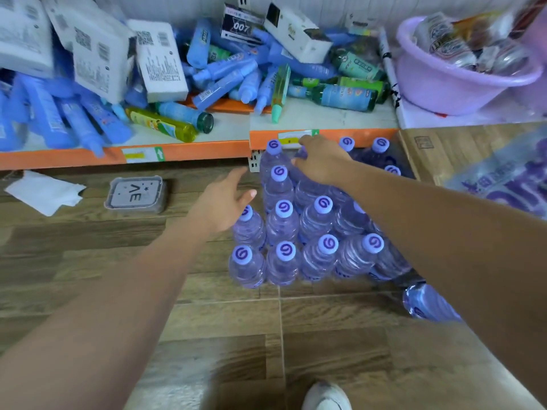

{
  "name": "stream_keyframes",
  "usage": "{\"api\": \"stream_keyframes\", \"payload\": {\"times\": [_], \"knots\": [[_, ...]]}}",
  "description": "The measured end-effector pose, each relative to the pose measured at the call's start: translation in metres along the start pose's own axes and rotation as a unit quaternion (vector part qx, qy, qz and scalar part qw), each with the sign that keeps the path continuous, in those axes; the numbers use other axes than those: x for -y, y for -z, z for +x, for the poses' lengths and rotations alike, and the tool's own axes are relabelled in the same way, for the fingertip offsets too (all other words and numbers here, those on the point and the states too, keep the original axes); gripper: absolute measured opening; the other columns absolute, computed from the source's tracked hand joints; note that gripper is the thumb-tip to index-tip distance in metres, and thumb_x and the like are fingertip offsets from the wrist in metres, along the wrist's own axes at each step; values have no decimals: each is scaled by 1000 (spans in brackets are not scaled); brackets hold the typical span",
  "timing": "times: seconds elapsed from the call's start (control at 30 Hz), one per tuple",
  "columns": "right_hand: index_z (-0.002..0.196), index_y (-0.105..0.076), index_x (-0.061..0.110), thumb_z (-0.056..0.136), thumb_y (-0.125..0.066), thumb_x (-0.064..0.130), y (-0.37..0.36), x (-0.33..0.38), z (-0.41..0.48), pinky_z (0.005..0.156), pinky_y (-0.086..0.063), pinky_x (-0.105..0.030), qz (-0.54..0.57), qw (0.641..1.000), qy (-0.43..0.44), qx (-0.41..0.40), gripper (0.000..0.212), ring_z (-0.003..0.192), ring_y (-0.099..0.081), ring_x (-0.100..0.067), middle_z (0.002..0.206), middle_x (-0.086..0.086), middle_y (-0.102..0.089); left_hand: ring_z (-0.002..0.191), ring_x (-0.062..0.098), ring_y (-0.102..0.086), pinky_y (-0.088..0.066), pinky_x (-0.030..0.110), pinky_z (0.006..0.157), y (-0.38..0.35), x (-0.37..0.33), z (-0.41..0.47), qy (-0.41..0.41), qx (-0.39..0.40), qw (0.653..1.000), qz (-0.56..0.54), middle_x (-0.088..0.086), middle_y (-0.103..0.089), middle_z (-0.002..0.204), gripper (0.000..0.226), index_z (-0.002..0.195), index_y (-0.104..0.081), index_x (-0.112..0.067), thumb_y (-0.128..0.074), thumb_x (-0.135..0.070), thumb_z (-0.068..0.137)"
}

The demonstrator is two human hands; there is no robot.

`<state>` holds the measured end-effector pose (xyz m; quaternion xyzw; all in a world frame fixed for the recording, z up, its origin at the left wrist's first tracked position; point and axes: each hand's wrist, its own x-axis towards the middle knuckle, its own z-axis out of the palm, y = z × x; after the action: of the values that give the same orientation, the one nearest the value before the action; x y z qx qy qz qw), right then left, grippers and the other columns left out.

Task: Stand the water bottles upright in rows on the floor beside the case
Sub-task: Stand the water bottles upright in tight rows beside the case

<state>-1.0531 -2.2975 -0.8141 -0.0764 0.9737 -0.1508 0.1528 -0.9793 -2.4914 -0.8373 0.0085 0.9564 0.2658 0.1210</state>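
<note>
Purple-capped bottles [284, 232] stand in rows on the wood floor [207, 321]. My right hand [322, 164] grips one back-row bottle [306, 187]; my left hand [225, 199] hovers spread at their left edge.

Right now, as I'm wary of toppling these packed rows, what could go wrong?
1. The right hand grips a back-row bottle, forearm low over the upright bottles; a brush could topple several.
2. A lying bottle near the shoe might get kicked into them.
</note>
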Motion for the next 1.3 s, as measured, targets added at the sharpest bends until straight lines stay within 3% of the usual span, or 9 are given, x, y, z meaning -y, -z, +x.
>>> {"api": "stream_keyframes", "payload": {"times": [0.1,0.3,0.47,0.8,1.0,1.1,1.17,1.23,1.3], "knots": [[129,-45,4,97,-46,30,-1,4,-25,77,-38,-34,9,1000,4,2,41,116,-51,-38,133,-21,-48,137,28,-38,-29,30,111,1,3,-30,-8,4,1000,17,13,-41,148,57,147,-28,-17,-49,-32,96],[144,-33,9,97,-47,35,7,1,-83,95,-41,-39,-43,997,1,65,55,127,-46,-36,145,-17,-41,135,30,-40,-31,31,109,9,-10,-69,-13,25,998,52,12,-41,147,57,147,-29,-17,-47,-34,96],[144,-32,8,99,-43,35,20,-12,-143,100,-38,-36,-56,993,-54,94,54,130,-43,-34,147,-15,-41,120,34,-51,-40,35,100,-5,-42,-91,-70,61,994,56,18,-51,134,58,148,-26,-22,-48,-35,96],[149,-26,9,101,-40,28,56,-51,-233,105,-34,-33,-71,983,-144,90,53,136,-37,-31,152,-13,-34,137,29,-36,-34,40,108,-32,-100,-117,-162,113,977,80,7,-29,154,61,151,-18,-21,-43,-38,98],[145,-32,10,98,-45,25,39,-91,-215,84,-38,-32,-75,983,-142,94,51,124,-47,-34,141,-17,-45,140,28,-31,-32,39,111,-70,-113,-111,-163,104,976,100,5,-28,155,62,150,-19,-21,-45,-37,97],[140,-37,8,99,-42,23,27,-111,-207,86,-42,-34,-65,987,-120,88,44,120,-50,-35,137,-18,-49,142,26,-28,-31,37,112,-89,-128,-104,-165,99,976,98,4,-23,157,62,151,-18,-21,-46,-34,97],[121,-44,7,98,-40,19,19,-121,-205,82,-42,-35,-56,989,-100,88,26,107,-53,-32,131,-19,-52,143,26,-26,-31,37,113,-99,-139,-98,-165,102,975,107,3,-16,159,64,151,-15,-22,-46,-33,97],[104,-39,13,96,-40,13,13,-130,-202,72,-39,-33,-65,990,-78,95,8,94,-52,-30,126,-21,-53,142,26,-30,-35,38,110,-107,-149,-88,-163,102,974,123,1,-13,160,64,152,-14,-23,-47,-31,97],[119,-45,12,96,-41,11,8,-136,-199,72,-37,-33,-66,991,-60,103,23,104,-54,-34,128,-20,-52,137,26,-37,-43,41,103,-113,-156,-79,-155,86,974,141,1,-22,157,61,151,-17,-24,-46,-30,98]]}}
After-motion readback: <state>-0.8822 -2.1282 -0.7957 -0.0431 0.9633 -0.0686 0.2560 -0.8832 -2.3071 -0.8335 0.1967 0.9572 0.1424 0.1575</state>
